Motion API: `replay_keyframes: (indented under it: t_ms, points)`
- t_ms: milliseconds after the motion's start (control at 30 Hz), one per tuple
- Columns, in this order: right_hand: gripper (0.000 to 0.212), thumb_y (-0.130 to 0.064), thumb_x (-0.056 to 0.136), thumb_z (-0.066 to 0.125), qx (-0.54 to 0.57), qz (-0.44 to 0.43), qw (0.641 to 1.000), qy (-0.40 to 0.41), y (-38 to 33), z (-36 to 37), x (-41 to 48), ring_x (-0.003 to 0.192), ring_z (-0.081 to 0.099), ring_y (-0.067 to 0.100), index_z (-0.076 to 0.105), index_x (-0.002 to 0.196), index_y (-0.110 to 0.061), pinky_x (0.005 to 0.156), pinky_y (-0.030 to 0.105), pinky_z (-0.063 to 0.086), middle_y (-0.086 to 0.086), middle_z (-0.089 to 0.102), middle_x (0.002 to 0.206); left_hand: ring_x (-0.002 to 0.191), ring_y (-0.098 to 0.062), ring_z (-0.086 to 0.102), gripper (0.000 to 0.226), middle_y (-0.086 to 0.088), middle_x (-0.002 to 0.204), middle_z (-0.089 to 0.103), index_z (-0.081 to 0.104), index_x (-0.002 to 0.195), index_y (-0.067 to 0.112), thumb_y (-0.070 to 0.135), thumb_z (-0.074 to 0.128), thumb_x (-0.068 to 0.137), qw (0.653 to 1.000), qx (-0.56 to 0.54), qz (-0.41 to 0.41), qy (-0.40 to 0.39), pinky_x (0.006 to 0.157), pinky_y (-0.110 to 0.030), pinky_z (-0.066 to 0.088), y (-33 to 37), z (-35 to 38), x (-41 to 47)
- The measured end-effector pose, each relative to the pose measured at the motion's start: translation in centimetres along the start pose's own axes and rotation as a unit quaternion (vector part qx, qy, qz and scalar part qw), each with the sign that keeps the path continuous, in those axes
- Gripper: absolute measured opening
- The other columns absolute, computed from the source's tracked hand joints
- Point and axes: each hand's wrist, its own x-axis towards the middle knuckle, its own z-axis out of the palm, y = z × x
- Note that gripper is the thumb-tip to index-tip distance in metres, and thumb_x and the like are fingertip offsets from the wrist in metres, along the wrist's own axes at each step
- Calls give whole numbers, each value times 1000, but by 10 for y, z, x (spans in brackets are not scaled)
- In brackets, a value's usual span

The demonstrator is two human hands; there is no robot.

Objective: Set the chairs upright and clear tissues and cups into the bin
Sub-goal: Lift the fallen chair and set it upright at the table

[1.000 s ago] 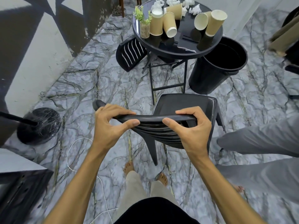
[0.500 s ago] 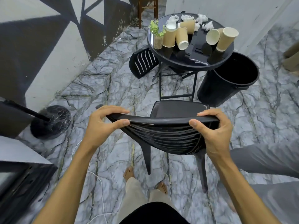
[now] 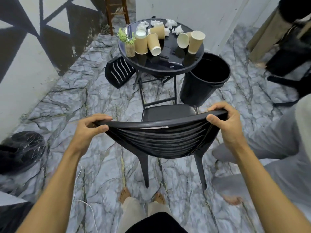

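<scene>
- The floor is glossy grey-white marble-look stone, crossed by dark veins and a few yellowish streaks.
- The left wall is white with large dark triangles, and its paint is scuffed near the floor.
- The far wall is plain and pale.
- A round black table with a shiny top stands far centre on thin black metal legs.
- A brown wooden stool stands in the far left corner behind it.
- A round black veined base sits near left.
- A white cable trails over the near floor.
- The light is soft and even.
</scene>
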Motion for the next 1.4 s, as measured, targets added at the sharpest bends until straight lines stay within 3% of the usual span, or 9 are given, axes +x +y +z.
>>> replay_keyframes:
  t_ms: [100,167,367,467,700,867,1133,1300,1400]
  points:
    - [23,-34,71,79,-4,15,1000,6,9,-31,2,102,65,25,67,87,-23,95,37,49,3,71,99,95,-15,64,53,1,97,71,79,85,23,56,89,45,998,-57,-19,-25,85,-23,48,-5,20,18]
    - [30,-49,68,82,8,28,999,18,13,-47,3,106,62,34,69,86,-30,98,46,46,8,69,101,88,-16,66,54,0,90,73,78,84,21,51,93,42,992,-114,-33,-48,81,-24,52,-8,34,28]
    - [41,-50,53,90,88,78,993,12,17,-66,8,75,57,10,70,80,-27,69,18,49,-2,59,82,71,-14,67,49,0,77,72,72,78,21,40,96,39,976,-207,-37,-62,67,-22,53,-5,62,52]
    - [38,-41,53,92,108,81,990,27,21,-70,9,76,60,13,70,80,-25,70,20,52,1,60,85,72,-15,67,48,0,78,70,72,78,21,40,96,41,975,-208,-34,-67,68,-24,54,0,67,61]
    - [48,-45,44,96,125,81,987,66,26,-78,15,75,60,16,69,77,-23,70,23,54,3,59,82,73,-18,65,50,-7,81,66,69,78,20,39,97,40,976,-207,-37,-49,69,-26,54,5,78,68]
    - [47,-46,44,95,137,77,986,53,20,-78,25,69,60,10,68,75,-23,64,21,52,-7,63,73,74,-15,67,52,0,79,70,67,75,22,40,97,37,975,-218,-29,-38,70,-24,55,14,81,62]
    - [44,-42,46,95,153,64,986,31,13,-65,49,70,60,10,67,74,-22,67,20,52,-5,63,73,70,-11,67,50,4,74,71,68,71,25,42,97,34,977,-213,-13,-8,70,-21,54,30,69,66]
    - [40,-40,46,94,162,59,985,23,18,-63,72,70,59,9,68,72,-25,67,19,51,-5,62,74,71,-12,67,48,2,74,71,67,69,24,35,97,33,974,-224,-16,11,71,-23,55,35,67,76]
    - [41,-43,47,94,159,51,986,6,24,-68,92,71,60,9,69,73,-25,67,18,51,-5,61,76,71,-13,67,37,2,74,70,66,69,24,19,89,40,976,-216,-17,29,71,-24,55,37,72,83]
